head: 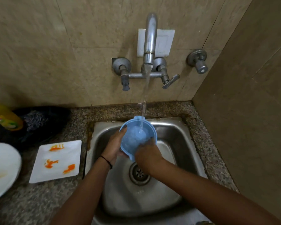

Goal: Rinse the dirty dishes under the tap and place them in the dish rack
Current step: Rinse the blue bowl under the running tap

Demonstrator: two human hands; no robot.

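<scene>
Head view, looking down, sink [177, 135] close

Glossy blue plastic bowl [133, 138], dull steel sink [177, 143], speckled granite counter [206, 143]

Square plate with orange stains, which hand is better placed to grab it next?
Likely the left hand: the square plate lies on the counter left of the sink, on its side. The right hand, on the blue bowl, is farther away.

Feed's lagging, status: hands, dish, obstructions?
Left hand grips blue bowl under running tap; right hand on its rim, fingers inside. Stained square plate, round plate wait on counter. Nothing in the way.
</scene>
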